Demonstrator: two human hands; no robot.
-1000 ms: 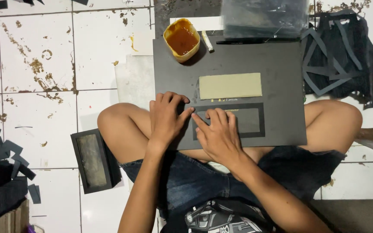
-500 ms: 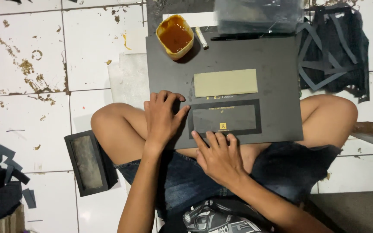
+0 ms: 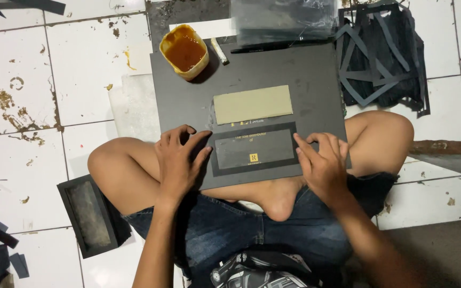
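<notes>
A dark grey board (image 3: 305,74) lies across my crossed legs. On its near part sits a black rectangular frame (image 3: 217,162) around a grey printed panel (image 3: 254,148). My left hand (image 3: 180,157) presses its fingers on the frame's left end. My right hand (image 3: 324,162) presses on the frame's right end. A beige card (image 3: 252,104) lies flat just beyond the frame. Neither hand grips anything; both rest fingers-down with fingers spread.
A yellow cup of brown glue (image 3: 184,50) stands on the board's far left corner, beside a small white stick (image 3: 220,51) and a black pen (image 3: 265,47). A heap of black frame offcuts (image 3: 382,58) lies far right. A black box tray (image 3: 89,216) lies by my left knee.
My right hand has moved from the middle of the frame to its right end. The left hand stays on the left end. The printed panel is now uncovered.
</notes>
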